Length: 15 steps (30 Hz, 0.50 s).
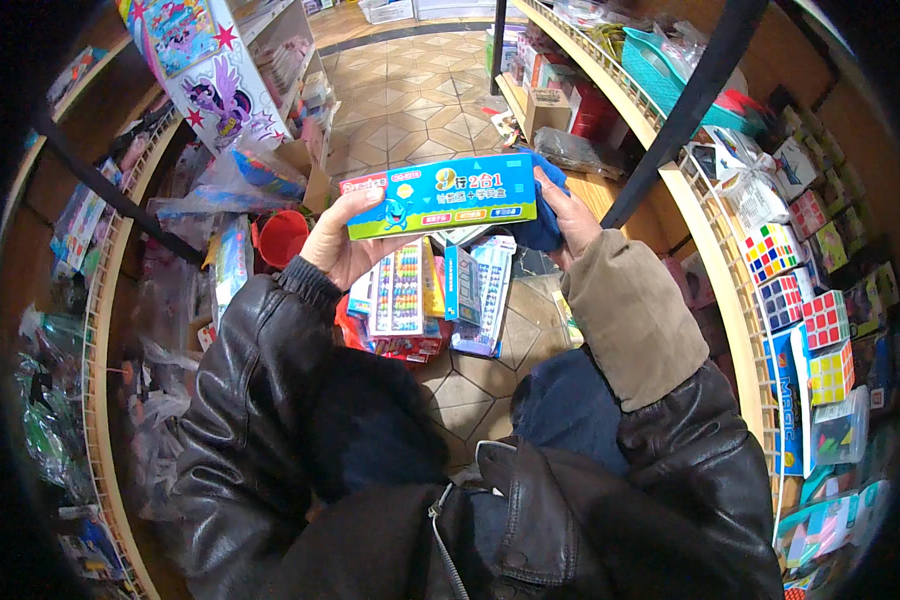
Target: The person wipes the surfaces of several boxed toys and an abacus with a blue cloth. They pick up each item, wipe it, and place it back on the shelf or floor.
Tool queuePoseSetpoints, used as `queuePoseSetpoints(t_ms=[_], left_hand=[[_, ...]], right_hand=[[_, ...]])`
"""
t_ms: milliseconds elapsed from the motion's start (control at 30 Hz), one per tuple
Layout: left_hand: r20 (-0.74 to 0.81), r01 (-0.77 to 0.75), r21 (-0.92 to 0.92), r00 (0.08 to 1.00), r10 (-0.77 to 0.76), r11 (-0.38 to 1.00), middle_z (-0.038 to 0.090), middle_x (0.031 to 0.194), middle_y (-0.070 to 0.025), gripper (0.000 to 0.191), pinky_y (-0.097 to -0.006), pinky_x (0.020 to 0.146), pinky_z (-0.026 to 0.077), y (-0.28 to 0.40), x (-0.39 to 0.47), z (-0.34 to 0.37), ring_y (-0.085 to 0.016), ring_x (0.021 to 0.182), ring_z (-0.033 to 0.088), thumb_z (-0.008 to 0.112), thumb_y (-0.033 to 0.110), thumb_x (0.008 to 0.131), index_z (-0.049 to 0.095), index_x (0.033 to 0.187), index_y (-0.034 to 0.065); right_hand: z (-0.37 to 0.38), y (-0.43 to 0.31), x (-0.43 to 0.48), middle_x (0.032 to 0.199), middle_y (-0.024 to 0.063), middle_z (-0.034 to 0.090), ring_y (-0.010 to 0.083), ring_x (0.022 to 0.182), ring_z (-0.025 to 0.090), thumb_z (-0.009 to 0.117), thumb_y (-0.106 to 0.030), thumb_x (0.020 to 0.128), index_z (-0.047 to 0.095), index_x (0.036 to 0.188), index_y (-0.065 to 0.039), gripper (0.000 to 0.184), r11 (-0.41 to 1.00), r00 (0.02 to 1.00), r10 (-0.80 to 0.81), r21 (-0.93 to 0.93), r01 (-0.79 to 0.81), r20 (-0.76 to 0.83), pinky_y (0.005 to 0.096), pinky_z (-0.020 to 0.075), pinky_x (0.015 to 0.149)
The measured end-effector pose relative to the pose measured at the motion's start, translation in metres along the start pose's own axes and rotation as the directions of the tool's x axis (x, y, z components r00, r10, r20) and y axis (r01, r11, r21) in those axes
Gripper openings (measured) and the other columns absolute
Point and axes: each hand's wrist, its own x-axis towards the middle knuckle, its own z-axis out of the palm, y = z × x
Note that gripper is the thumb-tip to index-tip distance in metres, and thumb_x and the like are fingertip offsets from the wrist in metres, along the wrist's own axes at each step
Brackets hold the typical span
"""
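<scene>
A blue and green cardboard box (442, 196) bearing printed writing is held up in front of me, its broad face towards me. My left hand (345, 232) grips its left end, thumb on the front and fingers underneath. At the right end, my right hand (570, 217) holds a dark blue cloth (538, 234) against the box; its fingertips are hidden. Below the box, between my knees, lies a pile of packaged goods on the floor. In it are a white-framed abacus with coloured beads (397, 292), a blue carton (463, 285), and a blue blister pack (495, 292).
Wire-railed wooden shelves (720, 315) stand close on my right, with several puzzle cubes (825, 319) and a teal basket (649, 64). Bagged goods fill the left shelves, near a red plastic cup (283, 238). A black post (682, 112) slants at right. Tiled floor (405, 90) runs ahead.
</scene>
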Motion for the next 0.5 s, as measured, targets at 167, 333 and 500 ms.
queuePoseSetpoints(t_ms=[167, 333, 500], left_hand=[[-0.086, 0.051, 0.014, 0.995, -0.049, 0.999, 0.059, 0.119, -0.0172, 0.055, -0.0412, 0.100, 0.047, -0.0038, 0.0037, 0.0003, -0.027, 0.112, 0.058, 0.073, 0.020, 0.080, 0.049, 0.124, -0.0019], [-0.158, 0.095, 0.036, 0.983, -0.089, 0.995, 0.057, 0.122, -0.0180, 0.053, -0.0426, 0.101, 0.046, -0.0098, 0.0076, -0.0014, -0.029, 0.112, 0.058, 0.069, 0.022, 0.083, 0.048, 0.125, -0.0022], [-0.208, 0.144, 0.030, 0.969, -0.135, 0.989, 0.059, 0.119, -0.0151, 0.053, -0.0403, 0.098, 0.049, -0.0097, 0.0080, -0.0042, -0.027, 0.111, 0.058, 0.071, 0.025, 0.082, 0.050, 0.124, 0.0015]], right_hand=[[-0.0050, 0.0031, 0.0030, 0.117, 0.0091, 0.062, 0.0215, 0.100, 0.063, 0.059, -0.040, 0.092, 0.048, 0.130, -0.010, 0.050, 0.999, 0.999, -0.041, -0.036, 0.040, -0.023, 0.0371, 0.0529, 0.084], [-0.0048, 0.0032, 0.0006, 0.117, 0.0082, 0.062, 0.0207, 0.102, 0.063, 0.058, -0.039, 0.093, 0.047, 0.131, -0.010, 0.049, 0.998, 1.000, 0.027, -0.064, -0.028, -0.012, 0.0371, 0.0520, 0.085], [0.0003, 0.0009, -0.0042, 0.119, 0.0081, 0.060, 0.0203, 0.104, 0.061, 0.060, -0.043, 0.091, 0.044, 0.133, -0.010, 0.056, 0.999, 0.996, 0.013, -0.043, -0.009, 0.089, 0.0354, 0.0513, 0.086]])
